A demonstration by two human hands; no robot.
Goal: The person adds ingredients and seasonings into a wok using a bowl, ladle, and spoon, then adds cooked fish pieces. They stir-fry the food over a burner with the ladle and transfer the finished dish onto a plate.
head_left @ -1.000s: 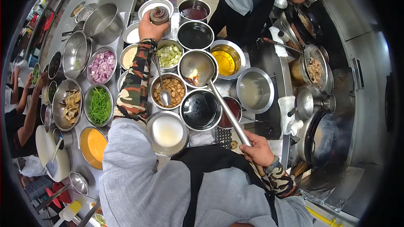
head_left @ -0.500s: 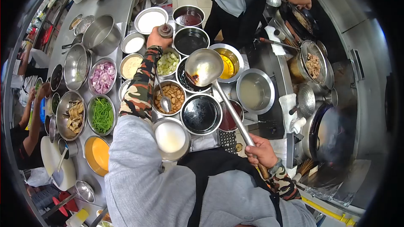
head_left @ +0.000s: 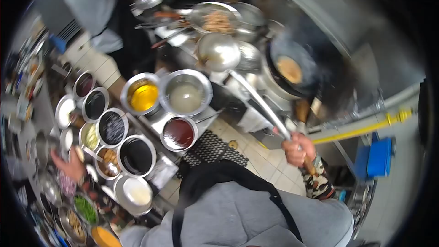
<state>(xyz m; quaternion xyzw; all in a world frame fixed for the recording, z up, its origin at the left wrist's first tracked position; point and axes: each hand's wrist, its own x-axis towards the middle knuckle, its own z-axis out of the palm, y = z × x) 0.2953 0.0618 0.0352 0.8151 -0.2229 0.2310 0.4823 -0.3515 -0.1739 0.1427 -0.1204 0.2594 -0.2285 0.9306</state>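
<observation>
My right hand is wrapped round the wooden-ended handle of a long metal ladle. Its round bowl is raised near the stove, in front of a strainer of cooked pieces. At the left, my left hand is empty with its fingers apart, somewhat blurred. It hovers over the pots and bowls, close to the bowl of pale green chunks and the pot of brown cubes. A spoon leans in that pot.
A smoking wok with a pale round of food sits on the stove. Pots of yellow oil, cloudy liquid, red sauce and dark sauce stand between. A co-worker works at the far end. A yellow pipe runs right.
The view has swung right towards the stove. My left hand has let go of the dark-topped bottle and drawn back. The ladle has moved from above the sauce pots to beside the stove.
</observation>
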